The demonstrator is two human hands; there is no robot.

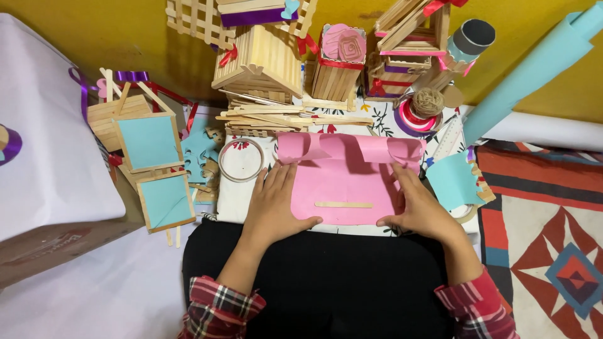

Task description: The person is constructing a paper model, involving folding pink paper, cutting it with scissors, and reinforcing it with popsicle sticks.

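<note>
At centre frame we press a pink sheet [342,182] flat; our left hand [273,204] and right hand [418,207] lie on its side edges, fingers spread, pinching nothing; a wooden stick [343,204] lies near its lower edge; steady, even pressure should stop the curled top springing back.

1 head-worn camera looks steeply down, close over the lap and craft-strewn floor.

A pink paper sheet [342,179] lies flat at the scene's centre, its far edge curling up; a pale wooden stick [343,204] lies crosswise near its near edge.
</note>
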